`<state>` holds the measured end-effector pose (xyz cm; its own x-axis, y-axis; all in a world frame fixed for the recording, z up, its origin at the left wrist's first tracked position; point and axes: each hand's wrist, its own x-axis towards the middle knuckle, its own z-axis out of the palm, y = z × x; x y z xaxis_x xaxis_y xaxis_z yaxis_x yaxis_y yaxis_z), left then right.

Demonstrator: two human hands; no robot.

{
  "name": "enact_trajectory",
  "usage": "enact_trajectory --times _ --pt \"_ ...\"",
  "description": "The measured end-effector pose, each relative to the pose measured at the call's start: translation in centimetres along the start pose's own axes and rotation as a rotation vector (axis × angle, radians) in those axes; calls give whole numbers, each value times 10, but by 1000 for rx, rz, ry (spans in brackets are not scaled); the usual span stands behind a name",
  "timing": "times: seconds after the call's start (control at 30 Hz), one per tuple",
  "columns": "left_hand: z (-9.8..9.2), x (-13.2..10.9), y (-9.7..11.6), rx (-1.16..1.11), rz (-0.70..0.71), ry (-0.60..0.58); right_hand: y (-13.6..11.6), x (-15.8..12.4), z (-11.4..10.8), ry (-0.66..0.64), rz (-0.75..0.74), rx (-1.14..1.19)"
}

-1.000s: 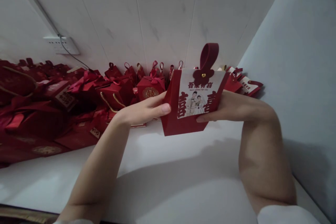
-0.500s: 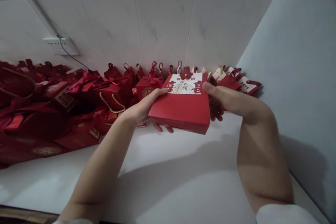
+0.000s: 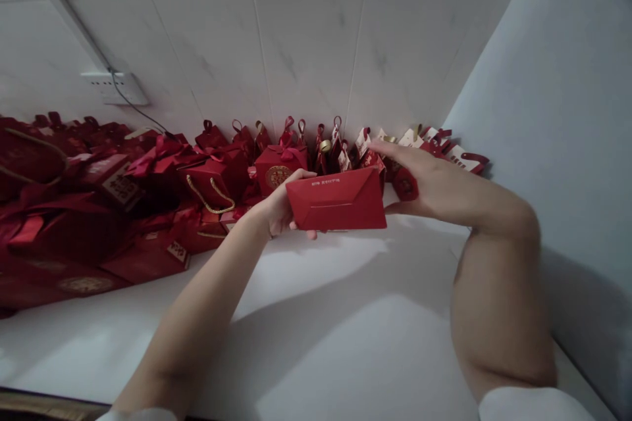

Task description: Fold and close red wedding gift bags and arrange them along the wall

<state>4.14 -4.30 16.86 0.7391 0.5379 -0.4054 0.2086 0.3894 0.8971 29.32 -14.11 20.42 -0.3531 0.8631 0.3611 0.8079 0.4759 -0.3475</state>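
A red gift box (image 3: 340, 200) is tipped up above the white surface, its folded base with small print facing me. My left hand (image 3: 284, 207) grips the box's left side, thumb near the upper edge and fingertips showing below it. At the right side, my right hand (image 3: 424, 177) is open, thumb and fingers apart; one digit reaches the box's lower right corner, and I cannot tell if it touches. The printed front of the box is turned out of sight. Behind it stands a row of small red and cream gift boxes (image 3: 360, 145) with ribbon loops.
Red gift boxes (image 3: 143, 250) crowd the left side of the white surface (image 3: 345, 342), some with bows or gold cord handles. A tiled wall (image 3: 306, 46) with a socket strip (image 3: 116, 87) rises behind. A pale panel (image 3: 557, 145) bounds the right.
The box has been tipped so that its base, rather than its printed front, faces me. My right hand has loosened from the box's right side and its fingers have spread.
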Motion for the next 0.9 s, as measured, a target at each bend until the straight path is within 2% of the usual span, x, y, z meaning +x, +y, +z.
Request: enact_trajectory --times 0.1,0.2,0.3,0.33,0.47,0.53,0.63,0.7,0.8,0.9 --pt "0 -1 1 48 7 43 -14 9 8 19 -87 92" --pt "-5 -7 2 196 13 103 -15 13 11 49 -75 99" --pt "-15 -20 6 475 132 277 -9 13 10 39 -24 81" --pt "-18 -25 7 582 198 301 -7 13 9 33 0 68" --pt "-21 -45 15 920 460 172 -3 14 9 41 77 -8" --pt "-17 -49 16 986 505 198 -4 15 10 59 75 -40" --pt "-9 -45 13 1029 562 382 -6 16 10 90 66 -39" --pt "-4 -41 11 1045 644 452 -7 15 10 81 64 8" --pt "0 -38 11 1085 722 474 -9 11 10 23 74 104" --pt "0 -41 13 1162 718 497 -12 7 9 6 95 167"
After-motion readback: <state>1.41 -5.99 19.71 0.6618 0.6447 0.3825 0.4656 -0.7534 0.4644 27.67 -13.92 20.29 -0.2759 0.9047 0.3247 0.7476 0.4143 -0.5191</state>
